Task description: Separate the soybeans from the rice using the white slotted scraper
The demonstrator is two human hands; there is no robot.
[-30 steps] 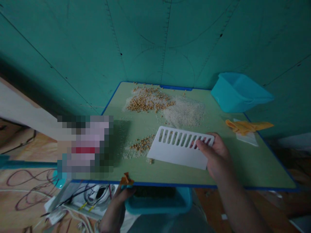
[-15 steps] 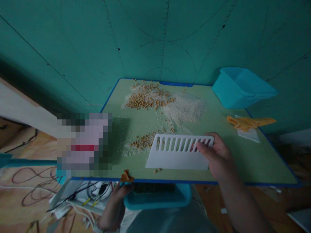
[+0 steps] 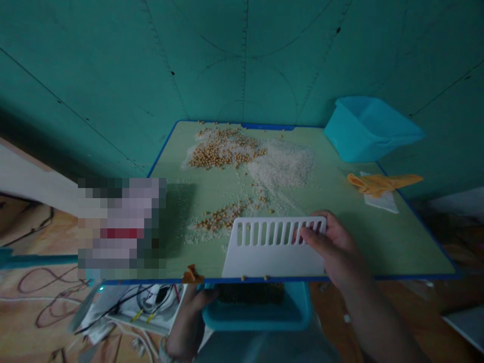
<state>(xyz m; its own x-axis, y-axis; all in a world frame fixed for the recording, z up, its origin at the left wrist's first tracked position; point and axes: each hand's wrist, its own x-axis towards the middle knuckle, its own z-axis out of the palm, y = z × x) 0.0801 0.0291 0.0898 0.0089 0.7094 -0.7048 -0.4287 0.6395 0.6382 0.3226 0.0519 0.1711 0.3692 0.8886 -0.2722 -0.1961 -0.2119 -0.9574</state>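
Note:
My right hand (image 3: 336,247) grips the right end of a white slotted plastic scraper (image 3: 276,257), whose lower edge rests at the table's front rim. Two soybeans (image 3: 265,278) lie right at that edge. Below the tabletop, my left hand (image 3: 196,302) is closed on the left end of a teal plastic basin (image 3: 257,322); dark contents show inside, but I cannot make them out. Left of the scraper is a small pile of soybeans (image 3: 221,217) mixed with white grains. Farther back lie a larger heap of soybeans (image 3: 215,154) and a mound of white rice-like grains (image 3: 287,164).
A teal bin (image 3: 363,131) stands at the back right corner. An orange cloth (image 3: 378,184) lies on a white piece by the right edge. A pixelated box-like object (image 3: 128,222) is at left. Cables (image 3: 151,297) fill a container below; an orange scrap (image 3: 192,274) sits at the front edge.
The scraper has moved toward me to the front rim, bringing a few soybeans with it. The basin and my left hand have shifted slightly right under the edge.

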